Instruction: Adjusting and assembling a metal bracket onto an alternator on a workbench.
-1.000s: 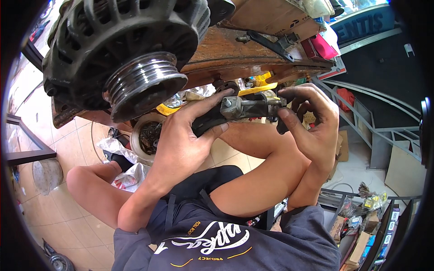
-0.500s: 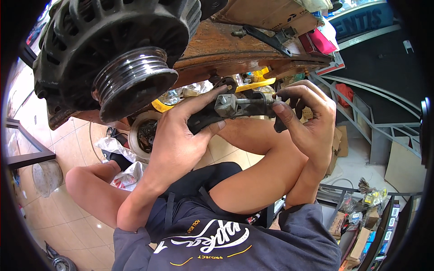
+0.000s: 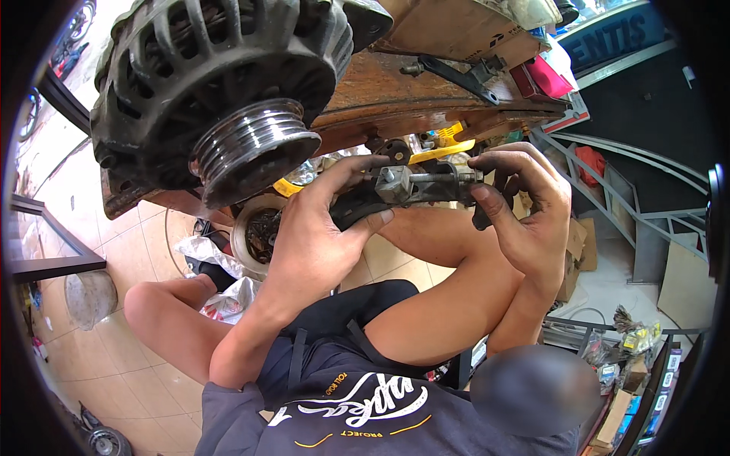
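Observation:
My left hand (image 3: 319,251) grips a dark metal bracket (image 3: 357,204) with a square block (image 3: 393,184) and a long threaded bolt (image 3: 430,177) on it. My right hand (image 3: 525,216) has its thumb and fingers closed round the bolt's right end and the bracket beside it. A large dirty alternator (image 3: 175,68) with a shiny grooved pulley (image 3: 255,137) sits at the upper left, on a wooden bench (image 3: 357,91) above my hands. A yellow plastic item (image 3: 445,152) lies behind the bracket.
The bench holds a cardboard box (image 3: 449,26), a black metal arm (image 3: 456,76) and a pink item (image 3: 547,76). Below are a container of metal parts (image 3: 252,239) and a white plastic bag (image 3: 199,249) on tiles. Metal frames (image 3: 623,205) stand at right; my bent legs are beneath.
The view shifted left and up in the frames, then back right. My hands still hold the bracket and bolt, with slight finger movement in my right hand at the bolt's end.

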Available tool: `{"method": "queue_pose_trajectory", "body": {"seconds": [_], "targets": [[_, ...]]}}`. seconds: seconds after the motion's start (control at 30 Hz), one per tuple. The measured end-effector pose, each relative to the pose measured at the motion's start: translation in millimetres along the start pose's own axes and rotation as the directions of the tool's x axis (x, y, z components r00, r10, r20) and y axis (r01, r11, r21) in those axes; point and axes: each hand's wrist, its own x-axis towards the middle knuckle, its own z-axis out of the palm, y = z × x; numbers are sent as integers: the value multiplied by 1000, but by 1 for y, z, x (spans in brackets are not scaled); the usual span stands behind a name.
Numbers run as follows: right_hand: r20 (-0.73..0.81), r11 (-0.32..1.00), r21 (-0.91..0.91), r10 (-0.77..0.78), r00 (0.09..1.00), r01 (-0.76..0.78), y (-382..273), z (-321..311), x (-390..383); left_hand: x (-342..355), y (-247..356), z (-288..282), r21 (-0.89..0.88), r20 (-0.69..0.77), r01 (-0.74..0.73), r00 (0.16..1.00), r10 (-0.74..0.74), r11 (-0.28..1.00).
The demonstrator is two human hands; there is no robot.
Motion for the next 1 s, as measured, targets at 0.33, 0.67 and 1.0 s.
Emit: {"method": "queue_pose_trajectory", "body": {"seconds": [0.33,0.67,1.0], "targets": [[66,992,71,102,993,-107,-5,-2,1,2,-8,1,5,-89,-43,995,44,999],[112,997,-70,50,992,-42,6,-1,-3,3,-10,6,-4,-89,-56,995,55,998],[126,994,-58,94,988,-87,8,-1,-7,1,-6,4,90,-66,-12,998,18,996]]}}
